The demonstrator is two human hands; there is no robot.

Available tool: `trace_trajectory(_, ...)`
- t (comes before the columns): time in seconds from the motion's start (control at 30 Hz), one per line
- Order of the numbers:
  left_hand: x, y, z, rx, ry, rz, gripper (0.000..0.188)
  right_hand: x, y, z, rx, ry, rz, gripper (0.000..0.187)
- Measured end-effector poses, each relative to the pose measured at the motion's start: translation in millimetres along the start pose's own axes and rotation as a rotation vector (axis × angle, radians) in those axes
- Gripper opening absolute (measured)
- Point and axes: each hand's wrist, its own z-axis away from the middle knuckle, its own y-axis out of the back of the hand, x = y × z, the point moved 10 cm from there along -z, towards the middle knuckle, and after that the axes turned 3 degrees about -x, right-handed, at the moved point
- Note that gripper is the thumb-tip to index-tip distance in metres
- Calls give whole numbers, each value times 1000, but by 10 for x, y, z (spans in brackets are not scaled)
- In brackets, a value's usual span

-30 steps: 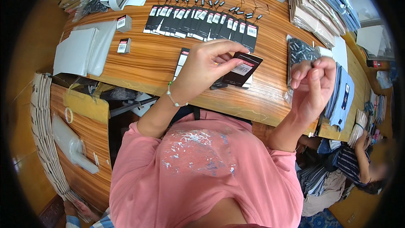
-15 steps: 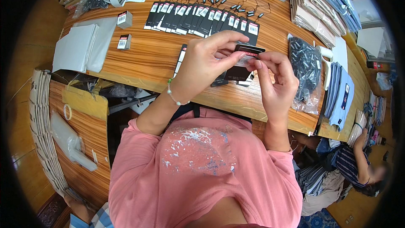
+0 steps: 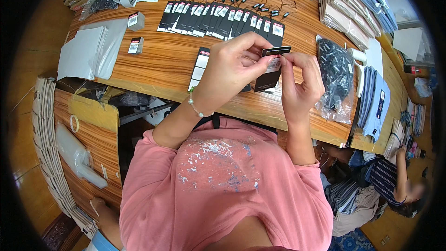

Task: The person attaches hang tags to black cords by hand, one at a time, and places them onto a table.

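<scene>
My left hand [image 3: 238,62] is closed on a black hang tag [image 3: 266,82] with a red-and-white barcode sticker, holding it tilted above the near table edge. At the tag's upper right edge, my right hand [image 3: 304,82] pinches with thumb and forefinger; what lies between those fingertips is too small to make out. Partly under my left forearm lies another black card [image 3: 199,66] with white panels. Beyond my hands, black hang tags [image 3: 226,25] overlap in a long row, their thin black strings [image 3: 263,9] stretched toward the far side.
Two small stacks of barcode labels [image 3: 135,21] stand left of the row. White sheets [image 3: 82,53] lie farther left. A clear bag of black string fasteners [image 3: 335,76] is at right, beside folded blue garments [image 3: 375,107]. Another person [image 3: 388,176] is at lower right.
The held tag has turned more upright and slightly edge-on. Both hands have shifted a little; my right fingertips have moved up along the tag's edge. More of the panelled card shows.
</scene>
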Motion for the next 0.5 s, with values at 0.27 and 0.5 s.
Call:
trace_trajectory(0.27,-75,-16,-42,10,-18,-6,15,-33,-48,-27,-1,110,76,16)
trace_trajectory(0.5,143,-41,-22,112,-176,-248,15,266,-102,47,52,-125,-97,10)
